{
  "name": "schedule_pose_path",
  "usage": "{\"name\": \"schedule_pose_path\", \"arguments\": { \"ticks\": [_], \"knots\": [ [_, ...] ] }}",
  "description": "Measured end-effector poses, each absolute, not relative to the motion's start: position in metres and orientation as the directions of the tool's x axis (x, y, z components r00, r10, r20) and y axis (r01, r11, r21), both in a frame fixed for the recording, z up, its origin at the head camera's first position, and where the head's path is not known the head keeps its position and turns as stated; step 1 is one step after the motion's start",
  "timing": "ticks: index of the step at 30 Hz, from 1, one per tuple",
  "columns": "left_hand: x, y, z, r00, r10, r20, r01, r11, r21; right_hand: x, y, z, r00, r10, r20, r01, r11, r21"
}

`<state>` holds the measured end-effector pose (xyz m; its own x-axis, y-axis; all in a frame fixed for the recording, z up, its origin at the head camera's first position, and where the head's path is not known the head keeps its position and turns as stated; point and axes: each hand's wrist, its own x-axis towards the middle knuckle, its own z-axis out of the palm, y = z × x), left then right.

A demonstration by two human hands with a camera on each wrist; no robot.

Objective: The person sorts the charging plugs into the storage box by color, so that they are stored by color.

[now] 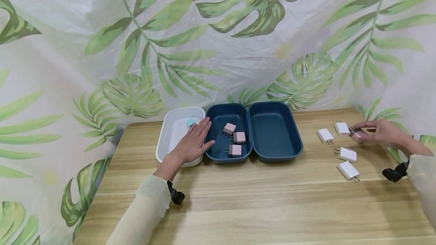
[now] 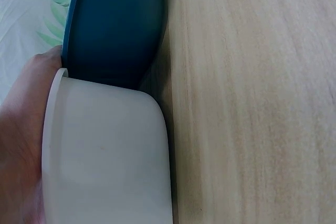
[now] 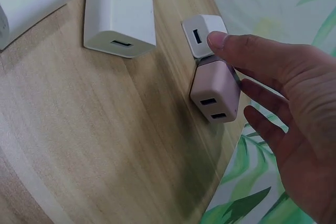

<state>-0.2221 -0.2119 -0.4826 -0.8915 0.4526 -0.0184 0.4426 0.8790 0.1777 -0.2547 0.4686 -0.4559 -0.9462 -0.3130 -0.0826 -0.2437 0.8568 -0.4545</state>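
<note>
My left hand [image 1: 190,144] lies with straight fingers over the shared rims of the white tray [image 1: 162,139] and the middle blue tray [image 1: 208,154]. In the left wrist view, part of that hand [image 2: 23,129] shows behind the white tray's wall [image 2: 105,150]. At the table's right side, my right hand [image 1: 385,133] pinches a pink charger plug [image 3: 215,87] with two USB slots. Its thumb tip overlaps the white charger [image 3: 194,30] just behind in the right wrist view; whether they touch I cannot tell. Whether the pink plug is off the table is also unclear.
Several white chargers [image 1: 347,154] lie near the right hand. Pink plugs [image 1: 235,149] sit in the middle blue tray and a small turquoise plug [image 1: 191,123] in the white one. Another blue tray [image 1: 276,158] adjoins on the right. A leaf-printed cloth [image 1: 238,59] hangs behind the table.
</note>
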Motion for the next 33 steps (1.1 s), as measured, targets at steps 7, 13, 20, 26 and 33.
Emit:
{"name": "schedule_pose_path", "arguments": {
  "ticks": [7, 13, 20, 26, 33],
  "knots": [
    [-0.221, -0.211, -0.481, -0.891, 0.453, -0.016, 0.443, 0.878, 0.18, -0.255, 0.469, -0.46, -0.953, -0.291, -0.09, -0.219, 0.86, -0.461],
    [-0.222, -0.212, -0.482, -0.89, 0.455, -0.017, 0.445, 0.879, 0.171, -0.253, 0.469, -0.46, -0.95, -0.304, -0.07, -0.24, 0.856, -0.457],
    [-0.222, -0.212, -0.482, -0.889, 0.458, -0.018, 0.449, 0.878, 0.167, -0.252, 0.47, -0.468, -0.944, -0.329, 0.009, -0.301, 0.85, -0.432],
    [-0.222, -0.212, -0.482, -0.888, 0.459, -0.011, 0.452, 0.877, 0.165, -0.25, 0.471, -0.471, -0.944, -0.329, 0.028, -0.307, 0.844, -0.441],
    [-0.221, -0.211, -0.481, -0.888, 0.459, 0.001, 0.452, 0.874, 0.18, -0.248, 0.467, -0.471, -0.945, -0.327, -0.003, -0.293, 0.849, -0.44]
  ]
}}
